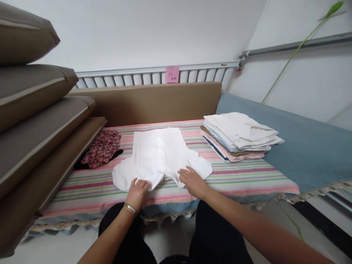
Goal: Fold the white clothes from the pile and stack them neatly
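Observation:
A white shirt (pixel 158 154) lies spread flat on the striped sheet (pixel 242 172), its sleeves pointing left and right toward me. My left hand (pixel 137 192) rests on the near edge of the shirt by the left sleeve, fingers curled down onto the cloth. My right hand (pixel 192 180) lies flat on the near edge by the right sleeve, fingers stretched out.
A stack of folded clothes (pixel 239 136) sits to the right on the sheet. A red patterned garment (pixel 102 147) lies at the left beside several stacked brown cushions (pixel 35 124). A blue cover (pixel 308 146) spreads right; a brown board (pixel 154 101) stands behind.

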Available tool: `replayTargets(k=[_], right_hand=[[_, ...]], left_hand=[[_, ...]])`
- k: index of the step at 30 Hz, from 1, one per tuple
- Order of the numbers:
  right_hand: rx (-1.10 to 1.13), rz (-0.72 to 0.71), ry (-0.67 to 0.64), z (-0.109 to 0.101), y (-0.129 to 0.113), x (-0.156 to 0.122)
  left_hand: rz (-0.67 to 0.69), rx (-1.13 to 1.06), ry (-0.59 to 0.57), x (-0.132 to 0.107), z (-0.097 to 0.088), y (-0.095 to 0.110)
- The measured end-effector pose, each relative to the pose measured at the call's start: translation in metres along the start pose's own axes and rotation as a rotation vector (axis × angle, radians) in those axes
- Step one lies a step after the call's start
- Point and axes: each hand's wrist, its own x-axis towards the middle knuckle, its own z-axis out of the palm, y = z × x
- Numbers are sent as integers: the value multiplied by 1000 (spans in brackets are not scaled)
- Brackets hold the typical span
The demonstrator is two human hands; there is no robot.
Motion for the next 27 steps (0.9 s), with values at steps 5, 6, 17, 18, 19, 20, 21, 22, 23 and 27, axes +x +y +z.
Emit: replayTargets(k=[5,6,17,18,19,20,21,22,23,27], right_hand=[[217,148,-55,17,1,-26],[255,170,-29,14,2,-29],[146,313,83,9,-38,2],[140,311,49,15,-38,1],[142,304,20,20,-38,-2],[150,296,1,24,-37,-6],[159,289,-7,27,-36,-10],[169,284,-4,28,-36,-15],[182,283,7,28,-36,-18],[249,305,110,16,-42,-17]], left_hand=[[-73,-55,-46,-22,5,9],[-84,-76,-32,-22,2,11],[-156,-74,33,44,10,58],[-156,-54,9,44,13,57],[-146,-38,-15,41,14,55],[-128,-24,-40,36,15,53],[-107,-12,-63,30,16,51],[-90,-4,-83,24,15,50],[-80,-1,-94,18,15,49],[-93,-92,-15,13,8,55]])
